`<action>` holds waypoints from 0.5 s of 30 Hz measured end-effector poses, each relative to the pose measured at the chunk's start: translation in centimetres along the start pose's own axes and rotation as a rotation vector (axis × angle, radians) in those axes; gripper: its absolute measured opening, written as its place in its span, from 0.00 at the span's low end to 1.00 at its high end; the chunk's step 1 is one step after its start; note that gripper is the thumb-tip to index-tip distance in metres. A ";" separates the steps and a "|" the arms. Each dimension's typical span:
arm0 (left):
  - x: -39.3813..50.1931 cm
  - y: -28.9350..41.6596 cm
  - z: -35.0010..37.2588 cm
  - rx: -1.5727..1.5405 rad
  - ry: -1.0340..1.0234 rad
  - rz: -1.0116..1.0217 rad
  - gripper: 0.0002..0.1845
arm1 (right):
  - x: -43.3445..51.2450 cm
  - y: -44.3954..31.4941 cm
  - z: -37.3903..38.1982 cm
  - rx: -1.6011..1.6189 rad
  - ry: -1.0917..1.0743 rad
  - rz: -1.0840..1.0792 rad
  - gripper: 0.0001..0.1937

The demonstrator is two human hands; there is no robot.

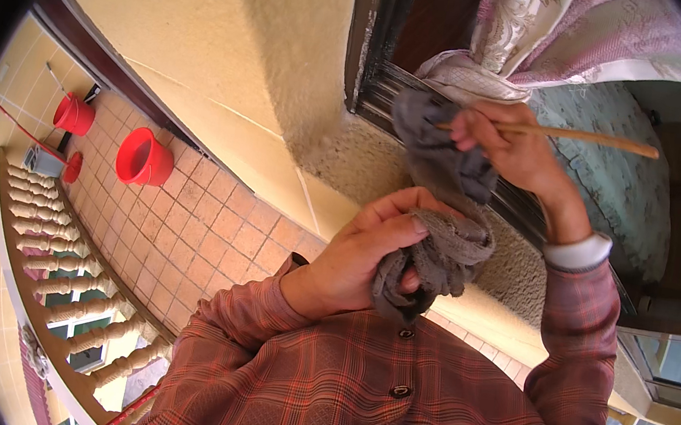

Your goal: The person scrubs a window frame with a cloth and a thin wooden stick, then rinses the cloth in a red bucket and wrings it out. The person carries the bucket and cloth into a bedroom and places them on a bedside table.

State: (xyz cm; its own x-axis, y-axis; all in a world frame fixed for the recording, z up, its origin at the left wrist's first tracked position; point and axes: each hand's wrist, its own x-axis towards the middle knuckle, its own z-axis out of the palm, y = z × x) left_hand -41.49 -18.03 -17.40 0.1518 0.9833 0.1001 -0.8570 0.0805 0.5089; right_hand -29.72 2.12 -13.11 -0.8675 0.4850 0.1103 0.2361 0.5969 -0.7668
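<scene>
Bunched in my left hand (368, 248) is a dark grey cloth (454, 249), gathered in loose folds in front of my chest. The cloth stretches on up to my right hand (509, 141), over the sliding window's track (387, 88). Between the fingers of that hand is a thin wooden stick (585, 138). One end of the stick points right, and its other end meets the cloth, where the tip is hidden. Below the cloth runs a rough stone windowsill (353, 157).
A knotted pink and white curtain (490, 81) hangs at the window. On the tiled balcony floor (217, 229) stand a red bucket (152, 164) and a second red bucket (75, 116) by the wall. A balustrade (83, 308) lines the left side. A red pole (128, 409) lies near my side.
</scene>
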 end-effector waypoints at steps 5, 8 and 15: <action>-0.4 1.7 0.7 0.214 0.111 0.135 0.15 | -6.6 -0.1 -3.5 0.052 0.092 0.174 0.12; 0.3 2.5 1.0 -0.111 0.260 0.067 0.13 | -11.0 0.4 -5.2 0.047 0.176 0.287 0.13; 5.6 1.9 2.2 0.463 0.342 0.166 0.07 | -22.6 2.4 -8.7 -0.025 0.387 0.395 0.12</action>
State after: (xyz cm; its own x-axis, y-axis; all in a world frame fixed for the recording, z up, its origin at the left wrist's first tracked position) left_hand -41.22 -12.76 -14.00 -0.1985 0.9796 -0.0313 -0.5403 -0.0828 0.8374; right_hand -5.75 -1.88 -11.95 -0.4874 0.8720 0.0454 0.5258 0.3346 -0.7820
